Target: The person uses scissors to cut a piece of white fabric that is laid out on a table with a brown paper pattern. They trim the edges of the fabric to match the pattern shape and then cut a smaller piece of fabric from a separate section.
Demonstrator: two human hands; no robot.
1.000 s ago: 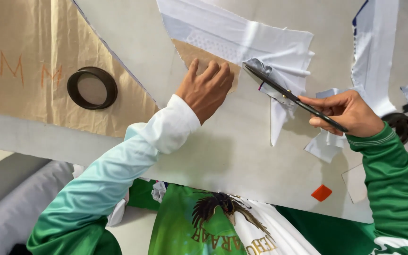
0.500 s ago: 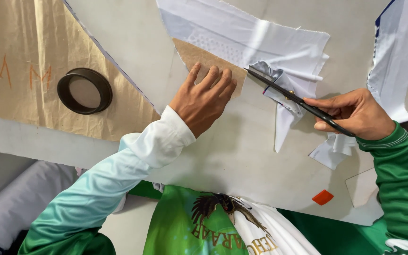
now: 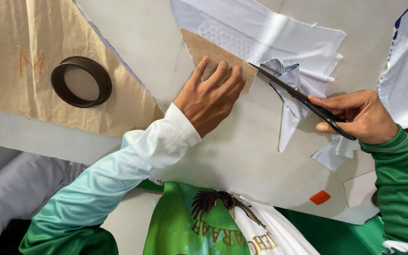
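My left hand (image 3: pixel 211 97) lies flat, fingers together and extended, pressing a brown paper pattern piece (image 3: pixel 204 49) onto white fabric (image 3: pixel 270 33) on the pale table (image 3: pixel 133 42). Fingertips rest on the pattern's lower part; nothing is clasped.

My right hand (image 3: pixel 362 115) is closed around the handles of black scissors (image 3: pixel 298 97). The blades point up and to the left, tips touching the pattern's right corner at the fabric edge. I cannot tell how far the blades are parted. A folded strip of cut fabric (image 3: pixel 286 75) hangs just under the blades.

Far left: a dark ring-shaped hoop (image 3: pixel 101 78) lies on a large brown paper sheet (image 3: pixel 24 94); only that paper shows inside it. A small orange tag (image 3: pixel 320 197) lies near the table's near edge. More white fabric with blue trim (image 3: pixel 407 66) sits at the right edge.
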